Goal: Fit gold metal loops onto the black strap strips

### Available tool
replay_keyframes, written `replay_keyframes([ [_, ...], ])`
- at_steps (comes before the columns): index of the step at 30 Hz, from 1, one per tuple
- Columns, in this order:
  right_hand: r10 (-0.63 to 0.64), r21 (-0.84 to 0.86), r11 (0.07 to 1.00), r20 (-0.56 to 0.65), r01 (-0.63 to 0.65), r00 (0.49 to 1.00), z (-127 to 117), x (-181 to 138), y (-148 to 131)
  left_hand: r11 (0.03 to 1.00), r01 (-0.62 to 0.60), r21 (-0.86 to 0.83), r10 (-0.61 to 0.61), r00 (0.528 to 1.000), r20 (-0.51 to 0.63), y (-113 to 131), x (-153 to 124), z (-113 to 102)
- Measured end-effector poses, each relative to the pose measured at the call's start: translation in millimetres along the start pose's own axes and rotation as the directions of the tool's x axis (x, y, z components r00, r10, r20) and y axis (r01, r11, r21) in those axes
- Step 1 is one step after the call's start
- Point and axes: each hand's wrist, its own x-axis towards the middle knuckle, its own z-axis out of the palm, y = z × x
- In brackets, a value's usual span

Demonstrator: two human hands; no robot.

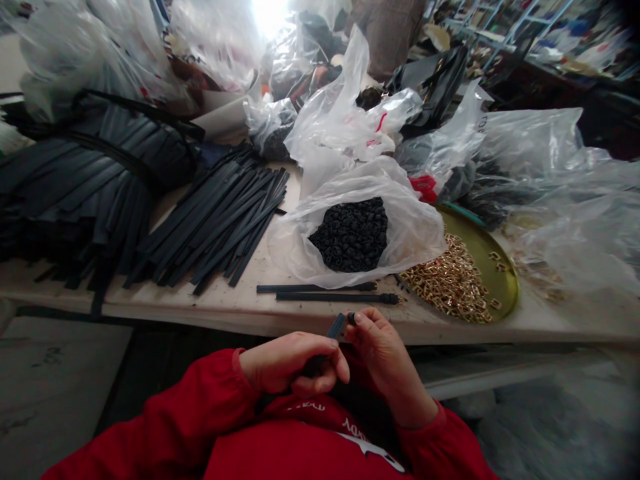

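My left hand point(305, 363) is closed around a black strap point(337, 325), whose end sticks up past the thumb. Between the thumb and fingers of my right hand point(377, 350) is a small black loop point(351, 319), held just beside the strap's end. Both hands are in front of the table's near edge, close to my body. Two finished-looking black straps point(325, 297) with small loops and gold-coloured ends lie on the table just beyond them. An open plastic bag point(295, 250) behind these holds many black loops point(353, 233).
A gold-coloured round tray point(507, 280) at right holds a heap of small gold buckles point(455, 283). Loose black straps point(215, 220) and a thick tied bundle point(75, 180) lie at left. Plastic bags point(535, 140) crowd the back and right of the table point(240, 303).
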Motion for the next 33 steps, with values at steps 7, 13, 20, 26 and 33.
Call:
replay_keyframes([
  [7,0.097,0.088,0.991,0.086,-0.105,0.992,-5.5,-1.8,0.7,0.908,0.027,0.418,0.058,0.98,-0.189,3.2,0.6,0.3],
  [13,0.029,-0.017,0.999,0.076,-0.028,0.997,-5.5,-1.9,6.5,0.837,0.025,0.547,0.085,0.981,-0.175,6.9,-2.2,2.5],
  [20,0.006,-0.232,0.972,0.103,0.018,0.995,-13.8,-5.5,18.3,0.784,0.078,0.616,0.072,0.974,-0.216,0.9,1.4,-1.7],
  [26,0.024,-0.211,0.978,0.084,-0.006,0.996,-10.2,-7.9,25.3,0.615,0.027,0.788,0.351,0.886,-0.304,-4.7,6.8,2.3],
  [33,0.0,-0.206,0.979,0.047,0.01,0.999,-11.2,-9.1,32.9,0.58,0.034,0.814,0.424,0.841,-0.336,-11.0,19.3,7.3],
])
